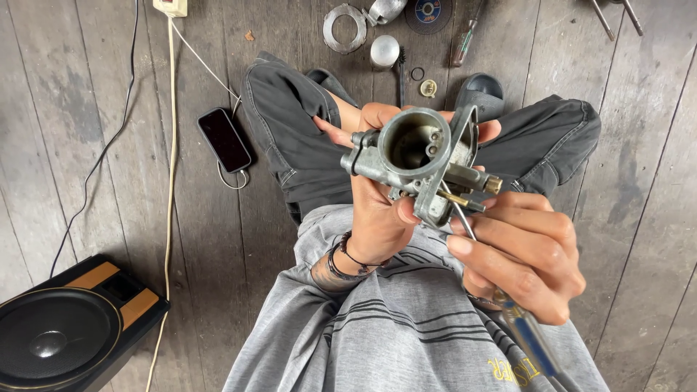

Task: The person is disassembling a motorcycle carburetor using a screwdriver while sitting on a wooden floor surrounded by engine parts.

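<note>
Two hands at work over a lap, above a wooden floor [639,218] of wide grey boards. Seated cross-legged in dark trousers and a grey striped shirt. At the lower left, a black speaker [65,334] with tan trim, lying cone-up on the boards. Beside the left knee, a dark phone [224,139], screen up, with a pale cable running from it toward a white socket strip [171,6] at the top edge.

Held up in the middle of the view, above the lap: a grey metal carburettor [420,163], its round open throat turned toward the camera, a brass screw sticking out on its right side. Gripped from below and behind by the left hand [377,210], fingers curled tight around the body, thumb pressed against the lower edge; dark cord bracelets at the wrist. Closed around a screwdriver [508,305] with a blue handle: the right hand [526,254], fingers wrapped on the handle and shaft, the thin metal shaft rising to meet the carburettor's underside near the brass fittings.

Along the top of the view, on the floor beyond the knees: a flat metal ring [344,28], a small silver cap [384,51], a dark grinding disc [428,13], a second screwdriver [465,38] with a reddish handle, a thin black brush [400,72], a small black rubber ring [417,73] and a tiny brass part [428,88].
</note>
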